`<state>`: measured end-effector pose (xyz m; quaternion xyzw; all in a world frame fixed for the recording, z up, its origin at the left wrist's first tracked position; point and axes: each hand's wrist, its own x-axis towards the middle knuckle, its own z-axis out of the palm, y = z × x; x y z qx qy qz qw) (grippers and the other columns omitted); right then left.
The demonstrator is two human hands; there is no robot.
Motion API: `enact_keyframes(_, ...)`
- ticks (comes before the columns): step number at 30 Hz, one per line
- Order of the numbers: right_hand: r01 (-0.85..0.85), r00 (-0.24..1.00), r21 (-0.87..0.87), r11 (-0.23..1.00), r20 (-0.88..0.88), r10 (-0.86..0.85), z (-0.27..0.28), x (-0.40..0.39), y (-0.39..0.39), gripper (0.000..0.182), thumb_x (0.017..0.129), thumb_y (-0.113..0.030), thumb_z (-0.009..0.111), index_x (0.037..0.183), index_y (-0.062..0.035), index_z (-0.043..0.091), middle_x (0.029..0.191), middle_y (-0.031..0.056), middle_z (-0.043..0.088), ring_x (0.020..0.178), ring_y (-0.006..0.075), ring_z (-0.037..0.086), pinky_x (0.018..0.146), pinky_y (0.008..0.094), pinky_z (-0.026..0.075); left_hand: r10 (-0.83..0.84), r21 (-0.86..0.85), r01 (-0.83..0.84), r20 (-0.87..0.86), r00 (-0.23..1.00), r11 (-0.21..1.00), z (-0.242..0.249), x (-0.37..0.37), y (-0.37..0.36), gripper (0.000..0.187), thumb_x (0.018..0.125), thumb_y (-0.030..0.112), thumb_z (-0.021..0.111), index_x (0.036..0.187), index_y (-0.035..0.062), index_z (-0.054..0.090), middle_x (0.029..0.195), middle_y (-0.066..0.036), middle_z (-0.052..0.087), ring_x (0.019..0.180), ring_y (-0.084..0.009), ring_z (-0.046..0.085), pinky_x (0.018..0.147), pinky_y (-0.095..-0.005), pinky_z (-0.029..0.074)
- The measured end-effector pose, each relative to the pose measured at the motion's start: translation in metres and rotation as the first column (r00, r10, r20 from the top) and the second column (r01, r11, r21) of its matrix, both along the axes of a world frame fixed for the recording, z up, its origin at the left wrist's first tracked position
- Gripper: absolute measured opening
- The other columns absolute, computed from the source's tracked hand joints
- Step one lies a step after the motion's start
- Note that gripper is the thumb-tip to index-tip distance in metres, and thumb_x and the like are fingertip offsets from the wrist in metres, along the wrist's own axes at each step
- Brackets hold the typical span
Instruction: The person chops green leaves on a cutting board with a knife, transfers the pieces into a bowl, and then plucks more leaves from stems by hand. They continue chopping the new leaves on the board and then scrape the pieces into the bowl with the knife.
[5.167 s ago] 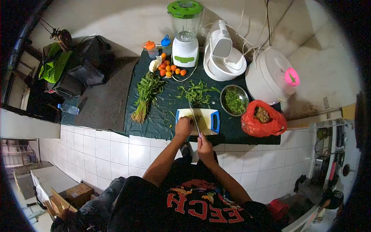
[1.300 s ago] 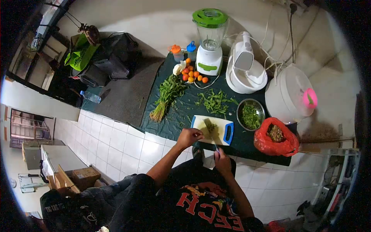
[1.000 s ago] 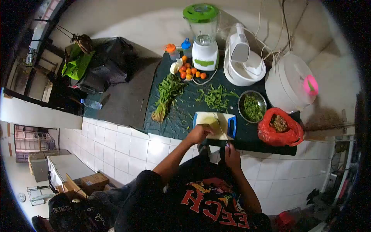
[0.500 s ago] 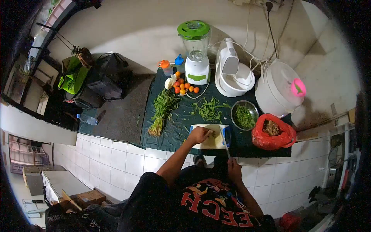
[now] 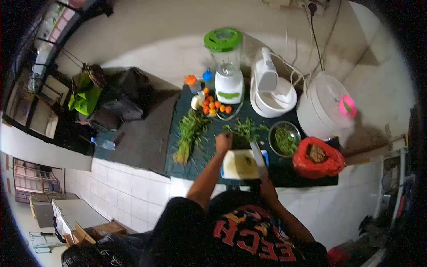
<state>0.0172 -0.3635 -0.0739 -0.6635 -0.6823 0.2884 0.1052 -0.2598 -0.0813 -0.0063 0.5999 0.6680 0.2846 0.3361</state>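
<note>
My right hand (image 5: pixel 267 191) is closed round the handle of a knife (image 5: pixel 258 156), whose broad blade lies over the right side of the cutting board (image 5: pixel 229 170). A few green scraps (image 5: pixel 247 160) rest on the board. My left hand (image 5: pixel 223 142) is beyond the board's upper left corner, at the near left side of loose green leaves (image 5: pixel 245 129). Its fingers look curled and are slightly blurred; whatever they hold does not show. A bunch of leafy greens with stems (image 5: pixel 190 133) lies to its left. A metal bowl (image 5: pixel 297 129) of chopped greens stands right of the leaves.
At the back stand a green-lidded blender (image 5: pixel 229 86), a white stand mixer (image 5: pixel 272 104) and a large white bucket (image 5: pixel 322 107). Orange tomatoes (image 5: pixel 217 105) lie before the blender. A red plastic bag (image 5: pixel 307 162) sits at the right edge, and a dark box (image 5: pixel 124 95) is far left.
My left hand has left the cutting board and moved up and left towards the loose leaves. The knife stays in my right hand at the board's right side. The whole view has shifted slightly.
</note>
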Motion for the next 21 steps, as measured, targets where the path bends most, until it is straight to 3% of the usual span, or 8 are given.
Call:
enact_keyframes(1, -0.151, 0.987, 0.008, 0.988, 0.048, 0.151, -0.021, -0.003, 0.01, 0.054, 0.103, -0.017, 0.049, 0.15, 0.0053, 0.037, 0.136, 0.039, 0.051, 0.105, 0.0537, 0.061, 0.088, 0.0559, 0.054, 0.049, 0.035, -0.045, -0.103, 0.993, 0.998, 0.005, 0.003, 0.012, 0.031, 0.091, 0.031, 0.071, 0.103, 0.0028, 0.077, 0.094, -0.022, 0.075, 0.088, -0.0403, 0.073, 0.082, -0.0473, 0.058)
enact_keyframes(3, -0.064, 0.996, 0.014, 0.998, -0.058, 0.064, 0.028, -0.017, 0.02, 0.06, 0.1, -0.017, 0.052, 0.151, 0.0095, 0.031, 0.137, 0.0381, 0.051, 0.104, 0.0548, 0.062, 0.088, 0.0561, 0.055, 0.063, 0.054, -0.06, -0.063, 0.996, 0.997, 0.016, 0.006, 0.015, 0.033, 0.089, 0.035, 0.073, 0.098, 0.003, 0.078, 0.09, -0.023, 0.074, 0.088, -0.0416, 0.073, 0.082, -0.0491, 0.058)
enact_keyframes(6, -0.126, 0.992, 0.003, 0.992, -0.003, 0.126, 0.044, -0.01, 0.022, 0.067, 0.099, -0.019, 0.055, 0.151, 0.0118, 0.027, 0.139, 0.0376, 0.05, 0.101, 0.0547, 0.064, 0.086, 0.0552, 0.057, 0.109, -0.147, -0.132, -0.156, 0.982, 0.98, 0.044, 0.021, 0.028, 0.044, 0.087, 0.042, 0.076, 0.092, -0.0019, 0.076, 0.094, -0.029, 0.072, 0.094, -0.0425, 0.072, 0.082, -0.0504, 0.058)
enact_keyframes(8, -0.197, 0.956, 0.093, 0.976, 0.239, 0.17, 0.0, 0.001, 0.012, 0.07, 0.099, -0.022, 0.056, 0.156, 0.0046, 0.024, 0.13, 0.0367, 0.055, 0.096, 0.0516, 0.066, 0.08, 0.0552, 0.059, 0.11, -0.162, -0.146, -0.21, 0.971, 0.976, 0.036, 0.025, 0.037, 0.047, 0.086, 0.043, 0.076, 0.092, -0.0031, 0.075, 0.095, -0.029, 0.072, 0.094, -0.0434, 0.072, 0.082, -0.0507, 0.058)
enact_keyframes(11, -0.081, 0.987, -0.119, 0.99, 0.13, 0.096, 0.057, 0.002, 0.028, 0.071, 0.099, -0.023, 0.056, 0.158, -0.0018, 0.022, 0.117, 0.0342, 0.059, 0.091, 0.049, 0.068, 0.074, 0.0553, 0.059, 0.063, -0.169, -0.118, -0.298, 0.952, 0.979, 0.014, 0.023, 0.048, 0.046, 0.085, 0.04, 0.077, 0.093, -0.0046, 0.073, 0.098, -0.03, 0.072, 0.095, -0.0458, 0.072, 0.084, -0.0513, 0.059)
enact_keyframes(15, -0.093, 0.983, -0.136, 0.986, 0.146, 0.113, 0.052, 0.008, 0.035, 0.069, 0.099, -0.023, 0.057, 0.158, -0.0051, 0.026, 0.109, 0.0308, 0.061, 0.088, 0.0473, 0.069, 0.069, 0.0545, 0.059, 0.042, -0.218, -0.119, -0.327, 0.944, 0.969, 0.029, 0.024, 0.042, 0.031, 0.084, 0.028, 0.074, 0.094, -0.0015, 0.075, 0.097, -0.026, 0.073, 0.097, -0.0428, 0.072, 0.085, -0.0486, 0.058)
enact_keyframes(18, -0.086, 0.984, -0.164, 0.983, 0.142, 0.11, 0.055, 0.013, 0.036, 0.067, 0.098, -0.023, 0.057, 0.156, -0.0045, 0.029, 0.109, 0.0297, 0.062, 0.088, 0.0461, 0.069, 0.072, 0.0559, 0.058, -0.089, 0.027, 0.094, -0.156, 0.984, 0.995, 0.02, 0.011, 0.026, 0.023, 0.087, 0.023, 0.072, 0.102, 0.0066, 0.079, 0.093, -0.018, 0.076, 0.085, -0.036, 0.074, 0.078, -0.0413, 0.058)
enact_keyframes(21, -0.119, 0.991, -0.086, 0.989, 0.051, 0.123, 0.046, 0.017, 0.037, 0.065, 0.097, -0.025, 0.058, 0.153, -0.0051, 0.033, 0.107, 0.0263, 0.065, 0.091, 0.0446, 0.069, 0.078, 0.0574, 0.056, -0.005, -0.021, 0.006, 0.076, 0.997, 1.0, 0.033, 0.004, 0.007, 0.021, 0.087, 0.021, 0.074, 0.101, 0.007, 0.08, 0.092, -0.017, 0.076, 0.083, -0.0307, 0.075, 0.077, -0.0388, 0.058)
